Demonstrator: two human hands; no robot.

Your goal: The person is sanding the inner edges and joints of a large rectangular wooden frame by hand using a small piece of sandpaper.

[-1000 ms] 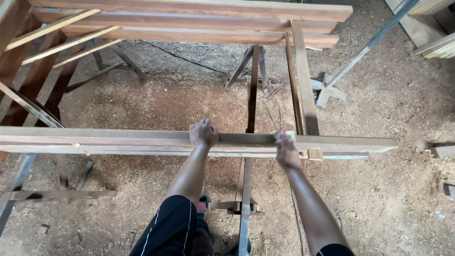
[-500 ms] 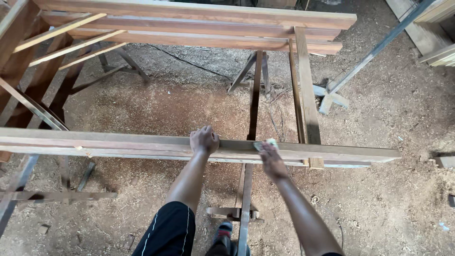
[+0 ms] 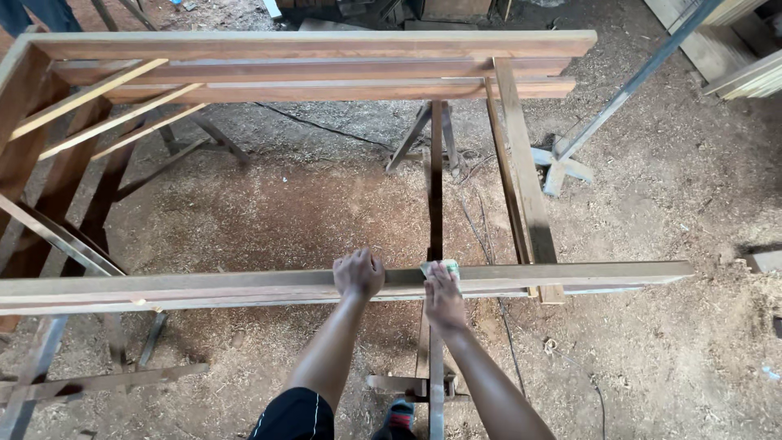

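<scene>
From the head camera, a long wooden beam (image 3: 244,287) runs across the lower part of the view from the left edge to well right of centre, lying level on a stand; it is the near rail of a big wooden frame (image 3: 309,45) whose far rail crosses the top of the view; an upright board (image 3: 525,179) joins the 2 rails on the right. The left hand (image 3: 358,273) is closed over the top edge of the beam, fingers curled over its far side, clamped on the wood. The right hand (image 3: 444,295) lies flat just beside it, palm down, pressing a small pale green-and-white pad (image 3: 440,267) against the beam's top face; the fingers are spread and straight rather than curled round anything. The 2 hands are near each other but not touching. A narrow metal stand (image 3: 434,204) runs under the beam between the forearms, away toward the far rail. The floor (image 3: 269,212) below is covered with sawdust; a grey metal bar (image 3: 627,85) leans at the upper right; 1 shoe (image 3: 397,417) shows at the bottom edge.
</scene>
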